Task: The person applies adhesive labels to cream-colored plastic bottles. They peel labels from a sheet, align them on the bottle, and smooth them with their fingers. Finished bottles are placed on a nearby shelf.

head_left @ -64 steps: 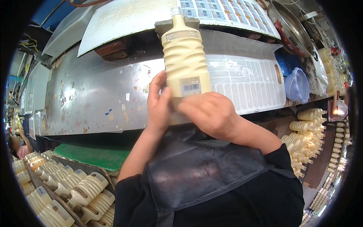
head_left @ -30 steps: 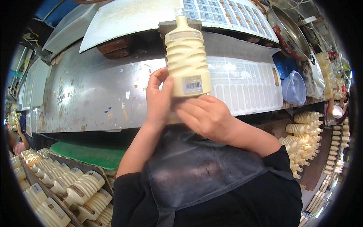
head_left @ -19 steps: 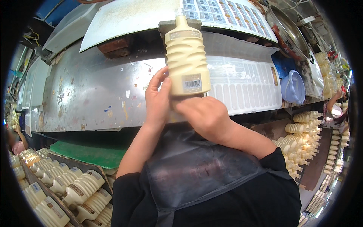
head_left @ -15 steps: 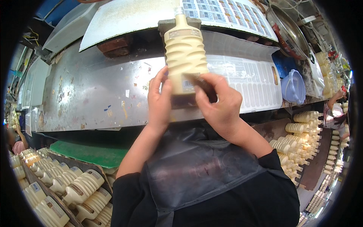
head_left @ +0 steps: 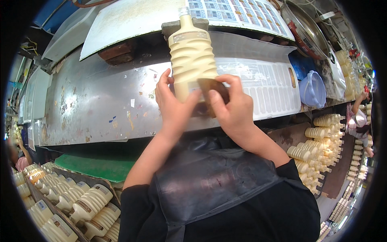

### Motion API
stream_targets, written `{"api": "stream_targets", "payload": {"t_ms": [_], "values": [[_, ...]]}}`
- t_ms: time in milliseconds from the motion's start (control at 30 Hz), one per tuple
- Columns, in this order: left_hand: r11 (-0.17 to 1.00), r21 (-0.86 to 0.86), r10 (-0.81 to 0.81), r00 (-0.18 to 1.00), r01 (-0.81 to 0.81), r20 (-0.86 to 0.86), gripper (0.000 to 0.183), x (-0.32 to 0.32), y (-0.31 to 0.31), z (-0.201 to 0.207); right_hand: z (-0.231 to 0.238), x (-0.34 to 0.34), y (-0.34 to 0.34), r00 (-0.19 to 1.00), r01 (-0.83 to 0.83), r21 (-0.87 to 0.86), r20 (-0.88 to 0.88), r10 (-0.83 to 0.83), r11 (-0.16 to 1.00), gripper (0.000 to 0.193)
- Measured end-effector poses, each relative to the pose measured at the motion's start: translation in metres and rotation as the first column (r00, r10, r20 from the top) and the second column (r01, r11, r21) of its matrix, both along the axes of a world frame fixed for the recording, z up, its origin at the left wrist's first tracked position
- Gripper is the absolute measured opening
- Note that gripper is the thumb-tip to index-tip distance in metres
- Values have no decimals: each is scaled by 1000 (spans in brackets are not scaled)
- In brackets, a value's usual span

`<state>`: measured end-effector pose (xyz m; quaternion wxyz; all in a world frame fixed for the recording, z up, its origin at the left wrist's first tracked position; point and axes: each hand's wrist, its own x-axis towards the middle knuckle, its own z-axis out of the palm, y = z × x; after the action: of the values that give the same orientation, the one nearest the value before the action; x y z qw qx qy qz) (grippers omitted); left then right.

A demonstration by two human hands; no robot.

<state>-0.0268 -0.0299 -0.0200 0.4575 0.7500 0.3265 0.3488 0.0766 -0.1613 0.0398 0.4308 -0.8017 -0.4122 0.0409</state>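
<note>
A cream-coloured bottle with wavy ridges lies on the metal workbench, its neck pointing away from me and resting at a grey block. My right hand pinches a flat dark-brown scraper-like piece between thumb and fingers, over the right side of the bottle's lower end. My left hand is open at the bottle's lower left, its fingers stretched along the side. The left thumb, blurred, reaches over the lower end, where a label is partly hidden.
Sheets of printed labels lie on a raised white board at the back. A translucent ribbed sheet, a lilac bucket and a metal basin stand to the right. Several similar bottles fill racks at both sides. Another person is far right.
My left thumb has moved right across the bottle's lower end, and its fingers have come away slightly from the side. The scraper-like piece is tilted differently. The view has shifted slightly.
</note>
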Motion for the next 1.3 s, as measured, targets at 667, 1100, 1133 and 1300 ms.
{"api": "stream_targets", "payload": {"t_ms": [667, 1100, 1133, 1300], "values": [[977, -198, -37, 979, 78, 202, 47, 8, 19, -10, 3, 18, -1, 675, -529, 127, 662, 325, 839, 21], [916, -363, -77, 961, 173, 264, 35, 0, 43, 7, 20, 9, 3, 713, -549, 5, 525, 465, 836, 24], [926, -342, -71, 963, 160, 260, 37, 0, 42, 7, 19, 17, 0, 811, -443, 62, 453, 371, 894, 26], [997, -49, -59, 988, 67, 144, 51, 4, 23, 2, 3, 33, -13, 838, -349, 143, 490, 240, 926, 28]]}}
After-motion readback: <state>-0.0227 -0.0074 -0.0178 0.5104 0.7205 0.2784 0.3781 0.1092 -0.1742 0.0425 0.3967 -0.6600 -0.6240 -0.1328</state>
